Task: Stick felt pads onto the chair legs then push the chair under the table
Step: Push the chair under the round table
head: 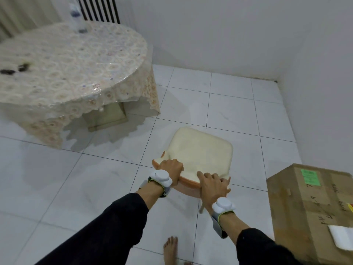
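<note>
A chair with a cream cushioned seat and a light wooden back rail stands upright on the white tiled floor, right of centre. My left hand grips the left end of the back rail. My right hand grips the rail's right end. One chair leg shows below my right wrist; its foot and any pad on it are too small to tell. The round table with a lace cloth under clear plastic stands to the upper left, apart from the chair.
A large cardboard box stands at the right, close to the chair, with a white sheet on top. A bottle and small dark items lie on the table. White walls close the far corner. My bare foot is below.
</note>
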`<state>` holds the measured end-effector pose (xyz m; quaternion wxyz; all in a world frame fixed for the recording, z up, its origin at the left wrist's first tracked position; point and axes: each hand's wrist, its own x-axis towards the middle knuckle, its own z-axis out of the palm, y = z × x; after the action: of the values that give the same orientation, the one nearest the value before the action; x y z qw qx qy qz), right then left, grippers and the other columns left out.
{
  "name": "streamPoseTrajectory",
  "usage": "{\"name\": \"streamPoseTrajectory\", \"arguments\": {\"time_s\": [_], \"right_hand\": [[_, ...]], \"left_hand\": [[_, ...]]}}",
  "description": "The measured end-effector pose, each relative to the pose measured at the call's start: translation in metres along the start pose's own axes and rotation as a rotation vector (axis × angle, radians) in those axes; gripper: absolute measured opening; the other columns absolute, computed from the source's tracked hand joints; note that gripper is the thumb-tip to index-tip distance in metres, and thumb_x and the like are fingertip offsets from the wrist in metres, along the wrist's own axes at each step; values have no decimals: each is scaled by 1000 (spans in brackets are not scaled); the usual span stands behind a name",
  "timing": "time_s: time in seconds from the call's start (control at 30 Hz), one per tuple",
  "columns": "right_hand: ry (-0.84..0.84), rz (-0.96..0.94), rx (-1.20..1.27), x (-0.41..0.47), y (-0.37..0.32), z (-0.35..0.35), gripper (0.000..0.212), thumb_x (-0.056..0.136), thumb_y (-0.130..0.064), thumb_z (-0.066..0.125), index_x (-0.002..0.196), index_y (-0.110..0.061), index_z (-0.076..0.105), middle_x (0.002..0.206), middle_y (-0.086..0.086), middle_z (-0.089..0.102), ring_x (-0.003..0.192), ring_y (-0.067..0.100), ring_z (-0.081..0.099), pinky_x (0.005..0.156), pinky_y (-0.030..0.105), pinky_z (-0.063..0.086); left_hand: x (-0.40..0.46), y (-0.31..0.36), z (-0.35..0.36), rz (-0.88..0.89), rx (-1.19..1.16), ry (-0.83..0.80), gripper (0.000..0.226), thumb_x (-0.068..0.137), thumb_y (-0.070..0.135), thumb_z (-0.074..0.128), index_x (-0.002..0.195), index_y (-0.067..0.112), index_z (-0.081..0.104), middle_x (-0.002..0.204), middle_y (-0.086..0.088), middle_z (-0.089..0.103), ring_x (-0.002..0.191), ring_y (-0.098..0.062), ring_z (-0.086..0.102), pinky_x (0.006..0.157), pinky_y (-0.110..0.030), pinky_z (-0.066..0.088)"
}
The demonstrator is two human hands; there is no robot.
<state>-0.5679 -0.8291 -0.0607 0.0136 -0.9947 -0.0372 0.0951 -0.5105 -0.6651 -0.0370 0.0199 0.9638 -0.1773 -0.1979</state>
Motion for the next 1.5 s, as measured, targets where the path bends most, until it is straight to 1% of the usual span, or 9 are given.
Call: {"name": "streamPoseTrajectory", "arguments": {"time_s": [0.43,0.63,0.87,1.0,1.17,1.23,1.3,1.4,1.5], "right_hand": [[61,-502,-96,-9,-103,13,40,62,-9,64,96,-28,59,74,-5,64,72,24,61,65,35,39],[126,-725,-194,0,-147,12,50,40,-9,71,84,-31,61,60,-7,59,56,20,58,52,33,39],[-41,-877,-170,10,-191,8,49,71,-8,57,116,-26,51,99,0,64,93,29,59,78,42,40],[-200,-656,0,6,-208,-12,54,59,-45,49,112,-36,55,107,-6,61,105,24,54,98,50,33],[-272,-418,206,-4,-216,-30,40,71,-56,50,104,-40,64,127,-10,57,124,22,43,110,58,14],[-186,-223,387,-14,-213,-31,51,68,-60,49,114,-38,58,148,-6,34,137,25,27,106,61,16],[-210,109,641,-28,-210,-30,82,66,-56,62,137,-30,33,157,1,6,143,38,9,108,62,24],[-359,409,1084,-37,-208,-17,117,44,-59,75,141,-35,16,147,6,28,131,40,38,101,51,42],[-385,478,1386,-39,-212,-6,122,41,-51,84,144,-38,18,137,1,48,114,28,56,75,30,48]], "left_hand": [[-129,-70,38,-418,-110,17,38,83,5,60,119,16,65,114,-9,65,103,-30,66,70,-36,39],[-172,-90,48,-582,-167,-3,20,78,2,59,94,11,68,102,-12,69,93,-32,68,71,-35,51],[-206,-116,56,-696,-272,-30,33,77,7,60,107,19,67,110,-6,66,103,-28,64,75,-32,48],[-221,-131,52,-734,-580,57,53,62,37,70,114,31,68,112,6,66,105,-20,59,76,-28,44],[-224,-118,53,-895,-685,88,72,58,70,51,124,43,60,134,6,58,130,-24,45,115,-46,19],[-220,-105,57,-1009,-689,148,67,60,68,46,119,44,63,135,6,57,136,-24,37,116,-57,5],[-214,-89,60,-1149,-727,208,71,57,66,48,123,43,61,151,3,38,147,-27,15,112,-67,-2],[-205,-69,67,-1316,-820,436,84,61,61,58,141,41,42,165,-2,-12,149,-34,-20,108,-76,-3],[-197,-61,67,-1501,-1090,675,95,67,60,66,149,42,21,160,-2,-30,149,-42,-12,111,-72,10]]}}
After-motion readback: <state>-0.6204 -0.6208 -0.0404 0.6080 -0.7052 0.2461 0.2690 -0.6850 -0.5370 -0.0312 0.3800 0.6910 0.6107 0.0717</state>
